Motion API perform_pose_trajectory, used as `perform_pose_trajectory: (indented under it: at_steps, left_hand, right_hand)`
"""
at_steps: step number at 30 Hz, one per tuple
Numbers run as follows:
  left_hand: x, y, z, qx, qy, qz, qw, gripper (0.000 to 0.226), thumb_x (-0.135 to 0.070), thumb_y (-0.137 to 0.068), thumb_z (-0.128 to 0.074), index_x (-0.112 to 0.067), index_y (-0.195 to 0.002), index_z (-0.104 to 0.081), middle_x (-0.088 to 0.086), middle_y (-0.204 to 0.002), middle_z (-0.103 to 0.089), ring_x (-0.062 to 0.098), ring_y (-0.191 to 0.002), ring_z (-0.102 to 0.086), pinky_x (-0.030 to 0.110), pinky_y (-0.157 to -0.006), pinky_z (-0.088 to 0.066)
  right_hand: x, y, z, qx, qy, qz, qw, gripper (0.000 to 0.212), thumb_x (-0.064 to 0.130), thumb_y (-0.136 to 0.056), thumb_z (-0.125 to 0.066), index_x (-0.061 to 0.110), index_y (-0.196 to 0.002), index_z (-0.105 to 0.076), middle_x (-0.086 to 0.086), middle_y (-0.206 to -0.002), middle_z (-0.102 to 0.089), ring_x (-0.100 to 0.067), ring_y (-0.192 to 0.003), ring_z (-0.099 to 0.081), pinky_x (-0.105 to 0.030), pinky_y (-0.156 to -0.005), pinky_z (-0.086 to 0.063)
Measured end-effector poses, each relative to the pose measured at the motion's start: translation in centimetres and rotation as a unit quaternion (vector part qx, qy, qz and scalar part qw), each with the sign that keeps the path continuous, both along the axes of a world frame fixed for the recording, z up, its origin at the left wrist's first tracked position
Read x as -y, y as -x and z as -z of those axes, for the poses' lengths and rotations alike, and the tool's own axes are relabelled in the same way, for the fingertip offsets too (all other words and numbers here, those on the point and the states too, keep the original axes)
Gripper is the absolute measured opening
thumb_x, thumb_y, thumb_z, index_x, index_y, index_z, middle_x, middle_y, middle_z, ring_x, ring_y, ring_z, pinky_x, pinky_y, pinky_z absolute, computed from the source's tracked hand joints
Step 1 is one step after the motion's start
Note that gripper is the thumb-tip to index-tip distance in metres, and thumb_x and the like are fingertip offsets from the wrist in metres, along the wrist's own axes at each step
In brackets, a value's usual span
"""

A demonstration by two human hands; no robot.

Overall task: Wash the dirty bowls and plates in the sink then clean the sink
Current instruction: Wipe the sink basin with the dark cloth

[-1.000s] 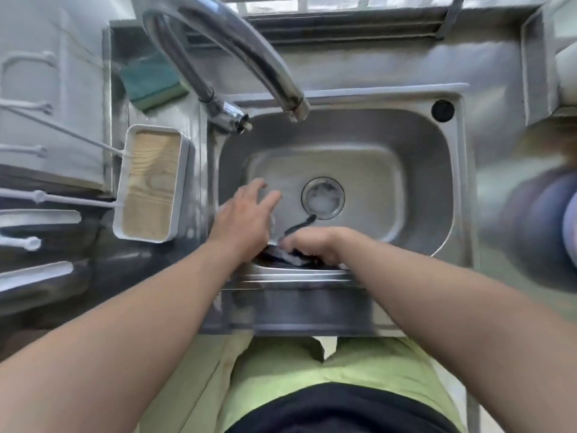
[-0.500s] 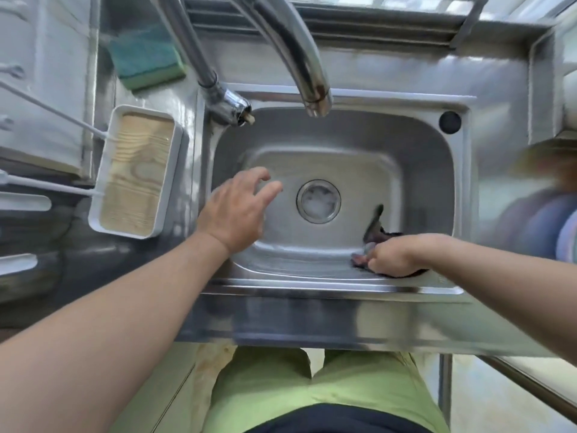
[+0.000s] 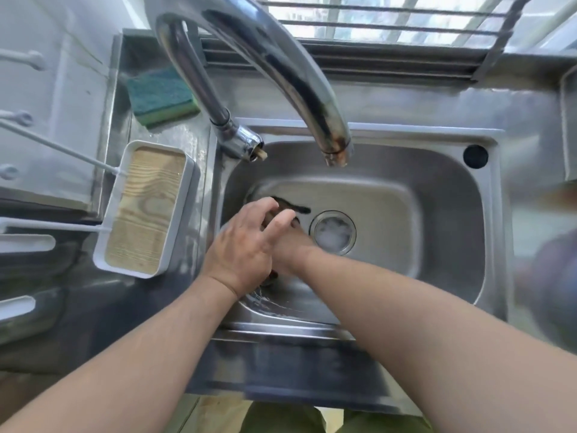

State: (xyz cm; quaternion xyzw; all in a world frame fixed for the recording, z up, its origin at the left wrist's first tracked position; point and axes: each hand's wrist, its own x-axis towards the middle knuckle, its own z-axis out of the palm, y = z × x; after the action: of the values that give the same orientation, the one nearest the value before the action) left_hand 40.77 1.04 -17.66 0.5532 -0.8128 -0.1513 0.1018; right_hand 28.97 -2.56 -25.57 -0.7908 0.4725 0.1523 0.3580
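Observation:
The steel sink (image 3: 443, 182) holds no dishes that I can see; its drain (image 3: 334, 231) is filled with foam. My right hand (image 3: 292, 248) reaches across to the basin's left side and presses a dark scrubbing cloth (image 3: 295, 209) against the bottom. Its fingers are mostly hidden under my left hand. My left hand (image 3: 245, 251) lies over the right one with relaxed, spread fingers and holds nothing. A little water pools at the basin's near left corner.
The curved faucet (image 3: 312, 89) arches over the basin's back edge. A green sponge (image 3: 160, 96) lies on the counter at the back left. A white tray with a wooden insert (image 3: 146, 207) sits left of the sink. Blurred dark shapes (image 3: 549, 276) stand at the right.
My right hand swept the dark cloth from the near right of the basin across to its left side. My left hand now covers the right one.

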Motion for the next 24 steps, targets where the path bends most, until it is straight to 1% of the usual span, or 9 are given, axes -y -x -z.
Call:
perform_pose_trajectory:
  at_steps: [4,7,11,14,16,18,20,22,24]
  left_hand:
    - [0.0,-0.2,0.2,0.009,0.001,0.006,1.000,0.060,-0.001,-0.085,-0.058,-0.022,-0.140,-0.049,0.016,-0.135,-0.052,0.035,-0.114,-0.056,0.048,-0.084,-0.055]
    - [0.0,-0.2,0.4,0.015,-0.001,0.009,1.000,0.063,0.001,-0.083,-0.059,-0.021,-0.141,-0.048,0.016,-0.134,-0.053,0.035,-0.113,-0.056,0.046,-0.085,-0.054]
    - [0.2,-0.1,0.1,0.026,-0.010,0.005,1.000,0.063,0.000,-0.081,-0.064,-0.020,-0.139,-0.052,0.015,-0.133,-0.054,0.034,-0.112,-0.057,0.046,-0.084,-0.056]
    - [0.2,0.1,-0.4,0.033,-0.009,0.005,0.999,0.061,0.000,-0.081,-0.065,-0.017,-0.138,-0.055,0.014,-0.130,-0.054,0.033,-0.109,-0.058,0.045,-0.082,-0.055]
    - [0.1,0.1,-0.7,0.040,-0.010,0.005,0.999,0.064,0.002,-0.079,-0.067,-0.017,-0.138,-0.054,0.013,-0.128,-0.054,0.032,-0.107,-0.057,0.044,-0.081,-0.054]
    - [0.0,0.2,-0.7,0.047,-0.012,-0.001,0.999,0.065,0.003,-0.078,-0.069,-0.018,-0.138,-0.053,0.012,-0.126,-0.053,0.030,-0.105,-0.056,0.043,-0.080,-0.054]
    - [0.0,0.4,-0.9,0.061,-0.017,-0.008,0.998,0.066,0.004,-0.077,-0.069,-0.019,-0.137,-0.053,0.010,-0.122,-0.053,0.029,-0.102,-0.056,0.043,-0.079,-0.054]
    - [0.1,0.6,-1.0,0.070,-0.027,-0.014,0.997,0.063,0.004,-0.079,-0.068,-0.020,-0.135,-0.054,0.008,-0.119,-0.056,0.029,-0.102,-0.058,0.044,-0.081,-0.054]
    - [0.2,0.7,-1.4,0.080,-0.052,-0.016,0.995,0.053,-0.002,-0.085,-0.066,-0.022,-0.134,-0.060,0.004,-0.120,-0.062,0.028,-0.109,-0.059,0.044,-0.089,-0.053]
  right_hand:
    - [5.3,4.8,2.1,-0.093,0.057,-0.005,0.994,0.080,0.055,-0.099,-0.043,0.032,-0.165,-0.006,0.000,-0.174,0.000,-0.028,-0.160,0.001,-0.050,-0.127,-0.009]
    - [5.0,11.4,2.4,-0.161,0.040,-0.003,0.986,0.088,0.060,-0.099,-0.046,0.031,-0.166,0.001,-0.004,-0.175,0.007,-0.031,-0.160,0.004,-0.049,-0.128,-0.006]
    - [0.6,20.5,1.5,-0.266,0.014,0.182,0.947,0.084,0.039,-0.104,-0.041,0.015,-0.164,0.012,-0.018,-0.172,0.006,-0.038,-0.160,0.001,-0.050,-0.125,-0.021]
    - [-3.8,20.7,0.3,-0.357,0.017,0.127,0.925,0.079,0.018,-0.101,-0.045,-0.010,-0.159,0.002,-0.034,-0.165,-0.013,-0.046,-0.152,-0.024,-0.048,-0.114,-0.042]
    - [-4.4,18.0,-0.7,-0.400,-0.064,0.035,0.913,0.067,0.014,-0.101,-0.046,-0.007,-0.160,-0.021,-0.032,-0.161,-0.029,-0.046,-0.146,-0.036,-0.050,-0.111,-0.045]
    - [-4.5,15.4,-0.9,-0.356,-0.166,-0.038,0.919,0.062,0.021,-0.099,-0.051,0.013,-0.159,-0.035,-0.016,-0.162,-0.037,-0.038,-0.146,-0.040,-0.048,-0.116,-0.041]
    - [-3.7,12.9,-2.0,-0.281,-0.229,-0.062,0.930,0.050,0.030,-0.096,-0.048,0.021,-0.145,-0.046,-0.012,-0.152,-0.045,-0.037,-0.137,-0.046,-0.046,-0.114,-0.043]
    - [-2.7,11.3,-3.6,-0.195,-0.245,-0.009,0.950,0.027,0.032,-0.097,-0.054,0.020,-0.120,-0.055,-0.011,-0.124,-0.056,-0.033,-0.113,-0.054,-0.037,-0.100,-0.047]
    - [-2.5,10.6,-5.6,-0.060,-0.303,0.132,0.942,0.020,0.036,-0.091,-0.070,0.020,-0.098,-0.060,-0.004,-0.094,-0.059,-0.026,-0.088,-0.056,-0.033,-0.078,-0.045]
